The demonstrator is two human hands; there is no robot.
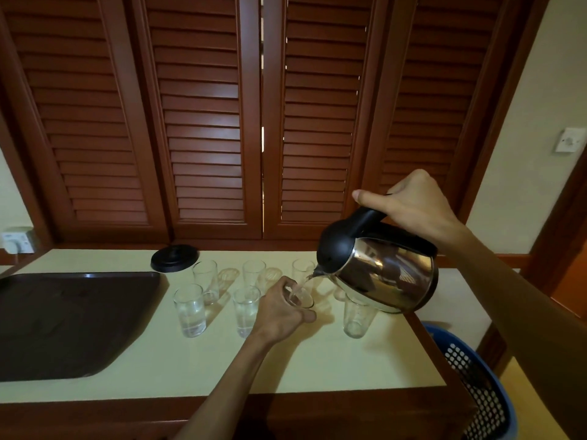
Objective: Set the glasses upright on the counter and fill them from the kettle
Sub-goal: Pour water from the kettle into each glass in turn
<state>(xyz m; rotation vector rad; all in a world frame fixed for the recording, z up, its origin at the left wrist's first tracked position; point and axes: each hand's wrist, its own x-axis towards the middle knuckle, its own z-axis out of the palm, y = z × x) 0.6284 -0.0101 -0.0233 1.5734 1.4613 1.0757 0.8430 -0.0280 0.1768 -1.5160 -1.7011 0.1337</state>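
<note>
Several clear glasses stand upright on the pale counter in two rows. My left hand is wrapped around the front-row glass near the middle. My right hand grips the black handle of a steel kettle, which is tilted with its spout over that held glass; a thin stream of water runs into it. The front left glass and the one beside it hold water. Another glass stands below the kettle's belly.
A dark tray lies on the counter's left. The black kettle base sits at the back by the louvred wooden shutters. A blue perforated basket stands beyond the counter's right edge. A wall socket is at far left.
</note>
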